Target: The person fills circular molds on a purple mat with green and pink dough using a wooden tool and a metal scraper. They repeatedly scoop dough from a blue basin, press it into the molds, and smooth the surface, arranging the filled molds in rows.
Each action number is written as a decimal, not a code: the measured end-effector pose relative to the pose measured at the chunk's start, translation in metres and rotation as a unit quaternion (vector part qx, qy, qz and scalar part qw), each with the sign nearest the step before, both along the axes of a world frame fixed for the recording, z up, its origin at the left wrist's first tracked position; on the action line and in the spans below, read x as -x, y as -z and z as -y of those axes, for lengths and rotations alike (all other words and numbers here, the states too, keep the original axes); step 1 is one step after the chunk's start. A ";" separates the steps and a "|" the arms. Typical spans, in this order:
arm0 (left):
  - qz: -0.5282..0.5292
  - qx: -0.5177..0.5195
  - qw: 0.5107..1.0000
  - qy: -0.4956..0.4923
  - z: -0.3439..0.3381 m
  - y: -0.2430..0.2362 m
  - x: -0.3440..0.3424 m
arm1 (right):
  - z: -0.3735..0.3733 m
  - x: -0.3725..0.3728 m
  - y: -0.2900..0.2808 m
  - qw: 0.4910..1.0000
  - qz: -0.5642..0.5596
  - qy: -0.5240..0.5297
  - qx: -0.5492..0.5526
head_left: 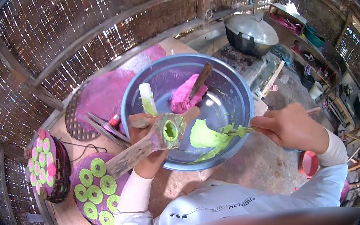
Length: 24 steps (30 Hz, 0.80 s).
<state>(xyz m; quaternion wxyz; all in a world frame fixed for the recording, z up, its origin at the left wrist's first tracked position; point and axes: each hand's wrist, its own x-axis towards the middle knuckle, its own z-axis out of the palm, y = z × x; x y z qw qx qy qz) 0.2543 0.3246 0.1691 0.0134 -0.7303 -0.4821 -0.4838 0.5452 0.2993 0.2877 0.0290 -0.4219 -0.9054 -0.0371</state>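
My left hand (pixel 140 137) is wrapped round a wooden mould (pixel 134 157) with a long handle, held over the near left rim of a blue basin (pixel 239 77). Green dough lines the round hole in the mould's head. In my right hand (pixel 295 128), at the basin's right rim, is a thin spatula (pixel 245 130) smeared with green. Its tip touches the lump of green dough (pixel 205 136) in the basin. Farther back lies pink dough (pixel 182 96) with a flat wooden stick (pixel 200 79) stuck in it. A white, green-smeared piece (pixel 147 96) leans inside the left wall.
Green dough rings (pixel 95 194) lie on a round purple mat at the left. Beyond them stands a stack of round trays (pixel 62 170) topped with green and pink pieces. A lidded pot (pixel 251 33) sits at the back right, and a red bowl (pixel 308 163) near my right arm.
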 end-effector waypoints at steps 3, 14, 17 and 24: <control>-0.089 -0.045 0.995 -0.003 -0.005 -0.012 -0.006 | 0.013 -0.008 -0.002 0.996 -0.065 0.005 -0.053; -0.172 0.000 0.978 -0.114 -0.018 -0.010 -0.046 | -0.006 0.052 0.038 0.978 -0.016 -0.054 -0.200; -0.253 -0.040 0.957 -0.138 -0.016 -0.025 -0.048 | 0.012 0.065 0.060 0.964 -0.079 -0.005 -0.254; -0.218 0.002 0.963 -0.157 -0.041 -0.016 -0.024 | 0.035 0.012 0.056 0.972 -0.146 0.036 -0.179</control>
